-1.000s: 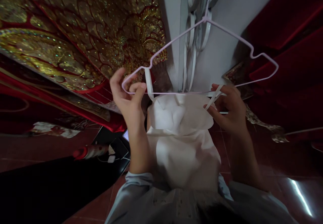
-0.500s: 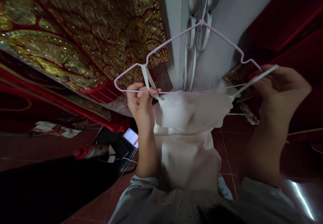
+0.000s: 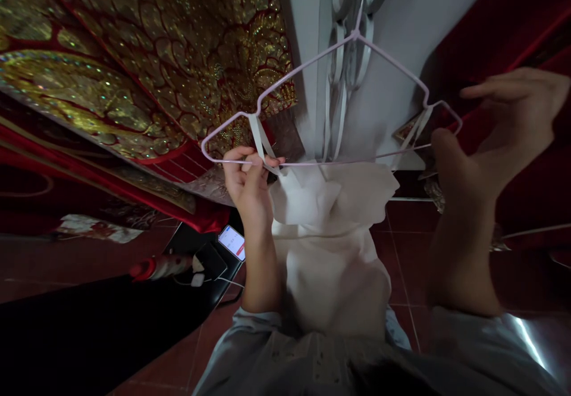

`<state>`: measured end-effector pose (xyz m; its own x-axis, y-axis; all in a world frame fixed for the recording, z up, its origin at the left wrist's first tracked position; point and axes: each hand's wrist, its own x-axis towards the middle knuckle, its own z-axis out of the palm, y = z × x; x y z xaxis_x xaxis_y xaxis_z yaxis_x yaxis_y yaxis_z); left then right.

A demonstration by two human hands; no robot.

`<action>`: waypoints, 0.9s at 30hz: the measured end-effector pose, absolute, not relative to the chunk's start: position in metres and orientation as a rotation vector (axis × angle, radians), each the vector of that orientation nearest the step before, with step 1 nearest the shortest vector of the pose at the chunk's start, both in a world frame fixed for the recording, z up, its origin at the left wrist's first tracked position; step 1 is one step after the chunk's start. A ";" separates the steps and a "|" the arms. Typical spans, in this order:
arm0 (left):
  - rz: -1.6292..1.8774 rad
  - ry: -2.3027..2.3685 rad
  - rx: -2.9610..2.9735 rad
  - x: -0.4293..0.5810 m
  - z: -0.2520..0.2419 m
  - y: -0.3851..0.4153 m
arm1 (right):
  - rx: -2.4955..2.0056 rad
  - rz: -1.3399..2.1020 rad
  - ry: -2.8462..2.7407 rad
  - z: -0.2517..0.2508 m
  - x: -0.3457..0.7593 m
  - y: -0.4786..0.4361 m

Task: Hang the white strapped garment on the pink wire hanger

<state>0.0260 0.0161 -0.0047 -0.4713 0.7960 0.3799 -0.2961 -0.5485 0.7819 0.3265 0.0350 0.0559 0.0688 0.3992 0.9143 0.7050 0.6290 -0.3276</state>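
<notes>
A pale pink wire hanger hangs from a hook on the grey wall. A white garment dangles below its bottom bar by two thin straps. My left hand pinches the left strap and the hanger's bottom bar near the left shoulder. The right strap now lies over the hanger's right notch. My right hand hovers just right of that notch, fingers spread, thumb close to the hanger's right tip, holding nothing.
Red fabric with gold sequin embroidery hangs at left. Dark red cloth fills the right. On the red tiled floor lie a lit phone, a dark device with white cable and a red-tipped tool.
My right hand carried the right strap up and right, hooked it over the hanger's right notch, then let go and opened. My left hand stays pinched on the left strap.
</notes>
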 end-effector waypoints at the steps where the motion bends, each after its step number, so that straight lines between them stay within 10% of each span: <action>1: 2.067 0.842 0.998 0.026 -0.005 0.016 | -0.897 -0.301 -1.516 0.053 0.323 0.032; 22: 1.665 0.763 1.194 -0.011 0.045 -0.022 | -1.080 0.402 -1.664 -0.038 0.247 0.003; 27: 2.088 0.840 1.155 -0.036 0.034 0.005 | -1.103 0.410 -1.674 -0.036 0.254 0.000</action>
<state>-0.0364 0.0054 0.0340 -0.4394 0.7499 0.4946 -0.1987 -0.6181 0.7606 0.2536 0.0004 -0.0357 -0.0338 0.8211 0.5697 0.4644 0.5177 -0.7186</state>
